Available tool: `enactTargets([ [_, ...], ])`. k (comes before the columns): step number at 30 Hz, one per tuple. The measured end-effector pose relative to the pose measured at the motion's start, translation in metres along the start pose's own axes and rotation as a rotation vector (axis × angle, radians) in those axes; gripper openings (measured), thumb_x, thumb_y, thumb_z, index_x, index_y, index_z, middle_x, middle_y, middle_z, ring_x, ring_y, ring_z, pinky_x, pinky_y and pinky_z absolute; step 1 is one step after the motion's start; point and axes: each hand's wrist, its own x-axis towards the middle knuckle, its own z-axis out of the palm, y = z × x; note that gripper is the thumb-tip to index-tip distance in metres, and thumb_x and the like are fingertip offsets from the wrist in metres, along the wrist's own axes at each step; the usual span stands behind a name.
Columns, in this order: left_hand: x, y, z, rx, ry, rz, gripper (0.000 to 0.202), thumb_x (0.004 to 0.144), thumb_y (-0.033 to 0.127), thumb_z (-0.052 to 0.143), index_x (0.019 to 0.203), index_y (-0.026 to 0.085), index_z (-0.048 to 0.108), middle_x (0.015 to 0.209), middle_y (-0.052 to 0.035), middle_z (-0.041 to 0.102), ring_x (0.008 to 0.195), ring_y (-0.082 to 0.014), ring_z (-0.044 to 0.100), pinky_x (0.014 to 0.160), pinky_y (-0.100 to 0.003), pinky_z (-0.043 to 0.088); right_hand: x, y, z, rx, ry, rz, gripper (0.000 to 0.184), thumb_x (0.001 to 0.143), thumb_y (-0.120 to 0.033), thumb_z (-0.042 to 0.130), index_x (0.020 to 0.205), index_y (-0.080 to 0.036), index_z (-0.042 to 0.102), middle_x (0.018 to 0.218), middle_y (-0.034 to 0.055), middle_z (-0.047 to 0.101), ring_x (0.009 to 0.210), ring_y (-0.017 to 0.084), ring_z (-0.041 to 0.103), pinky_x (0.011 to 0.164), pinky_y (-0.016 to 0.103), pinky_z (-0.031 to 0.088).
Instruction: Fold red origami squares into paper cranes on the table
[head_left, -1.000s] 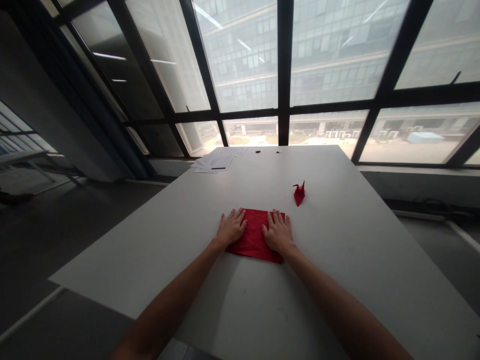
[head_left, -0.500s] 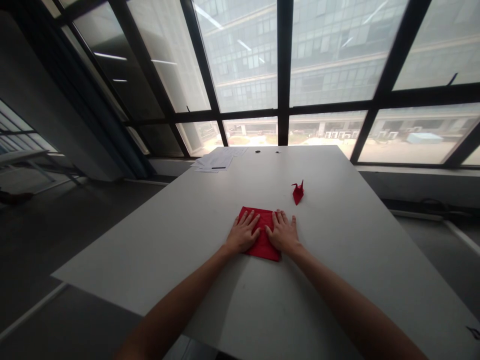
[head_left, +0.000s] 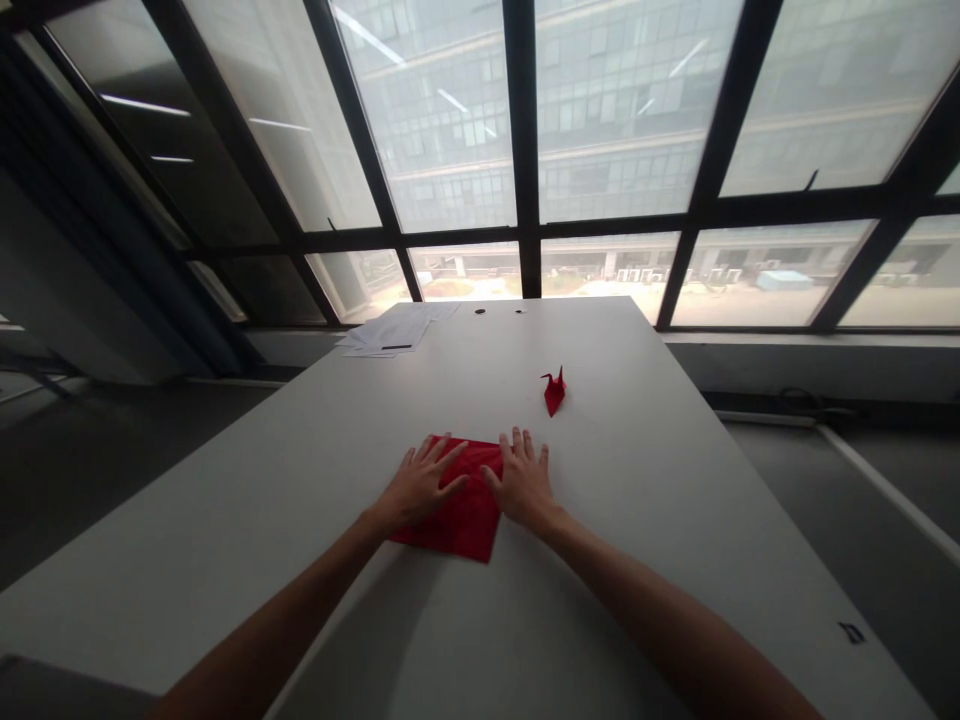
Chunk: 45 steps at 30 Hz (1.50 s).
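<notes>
Both hands have slid leftward on the red paper [head_left: 463, 510], which now shows as a narrower folded shape than a second ago. Left hand [head_left: 416, 487] lies flat with fingers spread, pressing the sheet; right hand [head_left: 523, 480] rests open on its right edge, partly on the white table [head_left: 675, 480]. Beyond them stands a red paper crane [head_left: 553, 390], well apart.

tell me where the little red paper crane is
In the head view, the paper crane stands on the white table, just beyond and slightly right of the right hand.
</notes>
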Motion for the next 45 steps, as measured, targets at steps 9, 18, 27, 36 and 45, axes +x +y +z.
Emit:
enactTargets([
  [9, 0.154, 0.104, -0.014, -0.924, 0.299, -0.033, 0.03, 0.089, 0.027, 0.052, 0.113, 0.014, 0.065, 0.105, -0.0113, 0.073, 0.089, -0.0198, 0.07, 0.079, -0.033, 0.057, 0.103, 0.122, -0.062, 0.343, 0.425, 0.312, 0.046, 0.092, -0.029, 0.041, 0.127, -0.005, 0.059, 0.122, 0.0205, 0.063, 0.108, 0.026, 0.06, 0.096, 0.036, 0.043],
  [18, 0.202, 0.147, 0.062, -1.16, 0.543, -0.308, 0.029, 0.092, 0.024, 0.047, 0.115, 0.011, 0.058, 0.099, -0.012, 0.067, 0.072, -0.014, 0.064, 0.06, -0.024, 0.051, 0.148, 0.152, -0.048, 0.523, 0.377, 0.158, 0.027, 0.081, -0.032, 0.062, 0.096, -0.014, 0.075, 0.097, 0.0117, 0.074, 0.08, 0.02, 0.065, 0.075, 0.031, 0.05],
  [27, 0.198, 0.148, 0.038, -1.241, 0.414, -0.131, 0.042, 0.068, 0.032, 0.083, 0.106, 0.016, 0.073, 0.097, -0.0098, 0.07, 0.08, -0.0176, 0.064, 0.069, -0.027, 0.05, 0.124, 0.161, -0.095, 0.7, 0.158, -0.108, 0.018, 0.073, -0.033, 0.066, 0.07, -0.017, 0.072, 0.065, 0.0022, 0.069, 0.06, 0.016, 0.058, 0.059, 0.027, 0.046],
  [36, 0.18, 0.16, 0.01, -1.438, 0.305, 0.007, 0.031, 0.071, 0.043, 0.08, 0.086, 0.015, 0.078, 0.075, -0.0066, 0.073, 0.065, -0.0146, 0.062, 0.06, -0.025, 0.047, 0.068, 0.152, -0.144, 0.82, 0.328, -0.126, 0.018, 0.076, -0.035, 0.071, 0.072, -0.018, 0.072, 0.069, 0.0025, 0.07, 0.064, 0.016, 0.058, 0.062, 0.029, 0.046],
  [45, 0.17, 0.16, 0.046, -1.659, 0.287, -0.046, 0.034, 0.072, 0.045, 0.08, 0.084, 0.014, 0.075, 0.085, -0.0084, 0.074, 0.077, -0.0177, 0.069, 0.078, -0.034, 0.055, 0.028, 0.166, -0.093, 1.087, 0.625, 0.083, 0.025, 0.075, -0.041, 0.075, 0.082, -0.018, 0.07, 0.069, 0.0031, 0.069, 0.064, 0.016, 0.062, 0.061, 0.031, 0.05],
])
